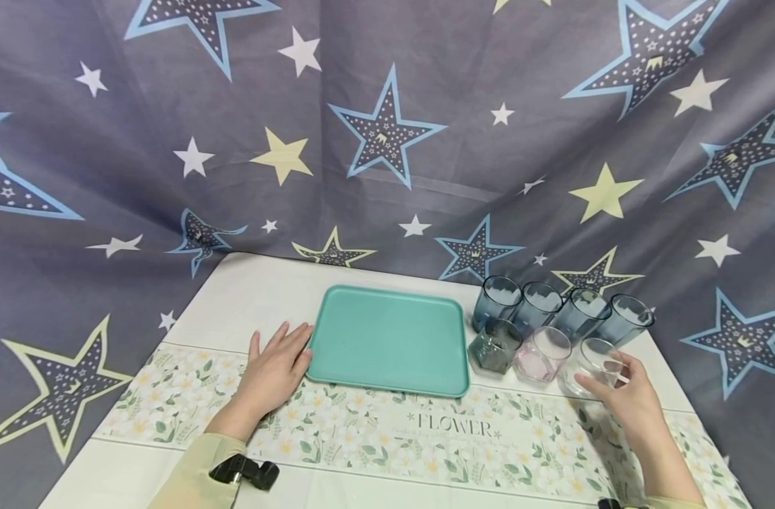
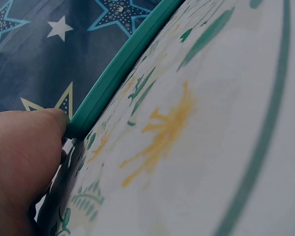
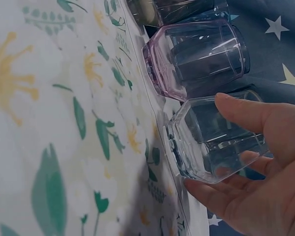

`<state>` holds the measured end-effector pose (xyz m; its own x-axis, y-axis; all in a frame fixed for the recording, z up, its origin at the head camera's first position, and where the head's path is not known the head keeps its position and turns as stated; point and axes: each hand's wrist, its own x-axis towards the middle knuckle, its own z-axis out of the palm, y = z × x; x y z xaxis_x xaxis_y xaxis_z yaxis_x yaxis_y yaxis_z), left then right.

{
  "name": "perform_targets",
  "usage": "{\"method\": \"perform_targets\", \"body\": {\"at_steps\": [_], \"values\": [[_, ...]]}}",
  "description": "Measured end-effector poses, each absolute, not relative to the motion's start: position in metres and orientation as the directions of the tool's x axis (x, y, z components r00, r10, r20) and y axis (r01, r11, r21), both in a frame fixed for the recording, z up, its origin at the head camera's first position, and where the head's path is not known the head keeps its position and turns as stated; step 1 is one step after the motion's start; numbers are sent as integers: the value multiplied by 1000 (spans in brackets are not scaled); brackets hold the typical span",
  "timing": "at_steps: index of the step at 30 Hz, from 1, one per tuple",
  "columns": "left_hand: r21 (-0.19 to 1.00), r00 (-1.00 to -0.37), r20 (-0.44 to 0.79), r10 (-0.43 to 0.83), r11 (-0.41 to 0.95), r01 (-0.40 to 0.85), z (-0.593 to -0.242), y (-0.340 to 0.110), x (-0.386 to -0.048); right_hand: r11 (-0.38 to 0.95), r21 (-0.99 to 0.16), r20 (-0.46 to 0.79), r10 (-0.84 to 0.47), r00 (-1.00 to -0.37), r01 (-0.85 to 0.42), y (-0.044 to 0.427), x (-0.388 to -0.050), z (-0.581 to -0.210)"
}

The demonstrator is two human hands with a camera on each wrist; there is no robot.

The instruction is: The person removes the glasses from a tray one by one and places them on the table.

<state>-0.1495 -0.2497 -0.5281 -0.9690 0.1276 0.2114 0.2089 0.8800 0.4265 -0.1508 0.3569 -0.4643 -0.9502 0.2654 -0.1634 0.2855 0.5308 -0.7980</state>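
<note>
My right hand (image 1: 632, 403) is round a short clear glass (image 1: 591, 366), thumb on the near side and fingers on the far side. In the right wrist view the clear glass (image 3: 211, 137) stands on the table inside the curve of my hand (image 3: 258, 167). My left hand (image 1: 275, 367) lies on the table with fingers straight, touching the left edge of a teal tray (image 1: 387, 339). Left of the clear glass stand a pink-tinted glass (image 1: 540, 357) and a grey glass (image 1: 494, 348).
Several taller blue glasses (image 1: 537, 307) form a row behind the short ones. The white table has a flower-patterned strip (image 1: 387, 438) along its front. A dark curtain with stars (image 1: 387, 205) hangs right behind the table.
</note>
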Motion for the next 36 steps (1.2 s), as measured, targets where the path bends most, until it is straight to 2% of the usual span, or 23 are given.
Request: {"method": "perform_targets", "body": {"at_steps": [36], "values": [[424,-974,191,125,884,197,-527,-249,-150,511,-815,-146,275,-950,273,354,-150,-468]]}}
